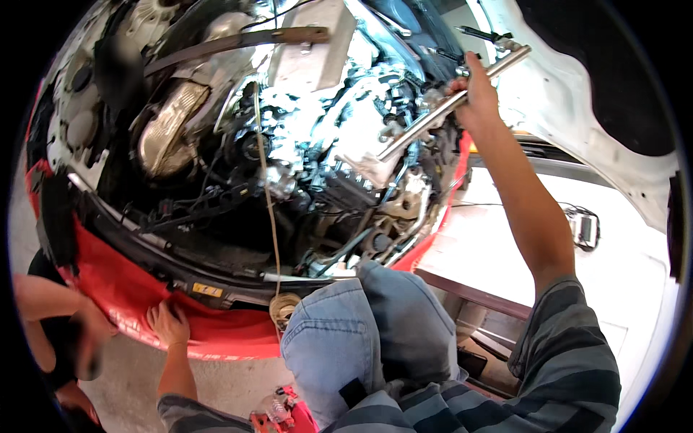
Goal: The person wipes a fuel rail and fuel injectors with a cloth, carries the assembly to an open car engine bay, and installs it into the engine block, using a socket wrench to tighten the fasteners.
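The long metal bar is gripped near its upper end by our right hand, which is clenched round it at full reach, while the bar's lower end runs down into the crowded engine bay. But we go from near to far.

Nearest us, our knee in blue jeans is bent up against the car's front edge, which we judge serves to brace us as we lean over. Just to its left our left hand lies flat, fingers spread and grasping nothing, on the red bumper, seemingly to prop our weight. A coil of tan rope sits at the bumper's edge beside the knee, and one strand rises from it into the bay; we cannot see what it is tied to. At the lower left another person's arm comes in, mostly cut off by the rim.

Farther in, the headlamp lies tilted among hoses and wiring. We take the bar's slant and the high grip as a way to gain leverage, yet its tip is lost among bright metal parts, so what it bears on is hard to tell. The white bodywork beyond is blown out by glare. A small red object at the bottom edge stays unclear.
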`<state>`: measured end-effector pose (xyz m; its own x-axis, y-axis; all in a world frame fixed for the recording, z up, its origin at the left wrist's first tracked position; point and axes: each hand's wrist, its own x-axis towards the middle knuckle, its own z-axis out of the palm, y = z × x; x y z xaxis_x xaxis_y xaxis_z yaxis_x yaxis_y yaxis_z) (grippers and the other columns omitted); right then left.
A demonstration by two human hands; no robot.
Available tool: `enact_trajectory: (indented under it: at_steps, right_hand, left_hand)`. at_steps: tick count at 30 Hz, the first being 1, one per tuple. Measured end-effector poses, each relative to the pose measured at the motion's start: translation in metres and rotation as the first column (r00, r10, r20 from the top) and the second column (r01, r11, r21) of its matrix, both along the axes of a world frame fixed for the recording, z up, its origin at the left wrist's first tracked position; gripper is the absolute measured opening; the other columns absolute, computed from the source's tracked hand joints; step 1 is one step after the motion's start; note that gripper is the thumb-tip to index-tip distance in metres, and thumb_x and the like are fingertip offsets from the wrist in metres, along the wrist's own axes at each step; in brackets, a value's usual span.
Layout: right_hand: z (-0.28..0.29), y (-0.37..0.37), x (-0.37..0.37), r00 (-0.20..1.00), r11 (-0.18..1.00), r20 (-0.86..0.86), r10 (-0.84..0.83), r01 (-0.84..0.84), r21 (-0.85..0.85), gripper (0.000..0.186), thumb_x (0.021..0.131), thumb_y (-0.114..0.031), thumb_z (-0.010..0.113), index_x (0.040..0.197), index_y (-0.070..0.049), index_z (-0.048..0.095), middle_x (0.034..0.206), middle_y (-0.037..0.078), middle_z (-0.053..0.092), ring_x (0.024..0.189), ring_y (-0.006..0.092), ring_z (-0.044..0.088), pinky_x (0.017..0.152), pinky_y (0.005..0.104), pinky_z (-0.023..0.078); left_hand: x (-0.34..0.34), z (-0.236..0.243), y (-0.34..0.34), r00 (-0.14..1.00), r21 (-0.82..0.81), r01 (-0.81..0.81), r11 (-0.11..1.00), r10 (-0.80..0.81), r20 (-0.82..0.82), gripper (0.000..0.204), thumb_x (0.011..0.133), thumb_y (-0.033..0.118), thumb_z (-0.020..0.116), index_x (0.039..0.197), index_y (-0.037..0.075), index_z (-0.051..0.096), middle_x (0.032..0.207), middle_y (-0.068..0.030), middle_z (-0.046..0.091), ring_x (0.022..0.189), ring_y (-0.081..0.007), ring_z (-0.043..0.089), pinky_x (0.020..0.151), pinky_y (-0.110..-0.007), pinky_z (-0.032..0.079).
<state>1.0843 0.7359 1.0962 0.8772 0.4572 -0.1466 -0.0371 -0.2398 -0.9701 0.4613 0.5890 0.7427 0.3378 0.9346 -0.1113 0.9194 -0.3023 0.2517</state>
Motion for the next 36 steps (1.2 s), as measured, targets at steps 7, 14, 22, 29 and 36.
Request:
enact_trajectory:
  at_steps: [7,14,22,29,36]
  right_hand:
    - [0.056,-0.006,0.003,1.000,1.000,-0.022,0.009,-0.009,-0.007,0.032,0.085,-0.025,0.071,0.094,-0.006,0.046,0.062,0.006,0.044,0.059,0.0226,0.051,0.056,0.0379,0.047]
    - [0.072,-0.016,0.043,0.999,0.999,-0.004,0.051,-0.051,-0.005,0.034,0.085,-0.029,0.071,0.093,-0.007,0.048,0.063,0.005,0.047,0.059,0.0216,0.053,0.056,0.0369,0.048]
    - [-0.016,0.003,0.120,0.938,0.979,-0.278,0.206,-0.197,0.060,0.027,0.088,-0.025,0.069,0.091,-0.006,0.049,0.066,0.004,0.047,0.068,0.0209,0.056,0.066,0.0348,0.051]
    - [-0.052,0.014,0.169,0.659,0.907,-0.626,0.418,-0.340,0.247,0.028,0.089,-0.030,0.066,0.084,-0.008,0.049,0.061,0.003,0.054,0.080,0.0242,0.066,0.078,0.0367,0.055]
    - [-0.097,0.019,0.189,0.428,0.857,-0.760,0.490,-0.398,0.328,0.028,0.093,-0.033,0.059,0.082,-0.008,0.052,0.062,0.001,0.053,0.087,0.0253,0.067,0.079,0.0347,0.056]
  left_hand:
    - [0.001,-0.007,-0.007,1.000,0.001,0.012,1.000,-0.012,0.005,0.025,0.084,0.015,0.055,0.105,0.001,0.054,0.100,-0.0175,0.062,0.099,-0.0381,0.054,0.104,-0.047,0.033]
    - [0.003,-0.010,-0.009,1.000,-0.081,-0.020,0.997,0.018,-0.021,0.032,0.084,0.013,0.055,0.111,-0.002,0.053,0.103,-0.0203,0.061,0.105,-0.0415,0.051,0.107,-0.050,0.030]
    - [0.035,-0.009,-0.010,0.949,0.182,-0.223,0.958,0.256,-0.182,0.044,0.091,0.015,0.055,0.130,-0.003,0.044,0.122,-0.0252,0.053,0.119,-0.0420,0.046,0.104,-0.048,0.033]
    - [0.233,0.153,0.070,0.911,0.171,-0.411,0.895,0.396,0.118,0.038,0.095,0.013,0.055,0.129,-0.003,0.045,0.120,-0.0180,0.055,0.111,-0.0319,0.054,0.097,-0.040,0.040]
    - [0.426,0.228,0.204,0.981,0.284,-0.019,0.959,0.073,-0.182,0.046,0.081,0.001,0.058,0.126,0.004,0.048,0.127,-0.0116,0.053,0.119,-0.0303,0.048,0.101,-0.039,0.037]
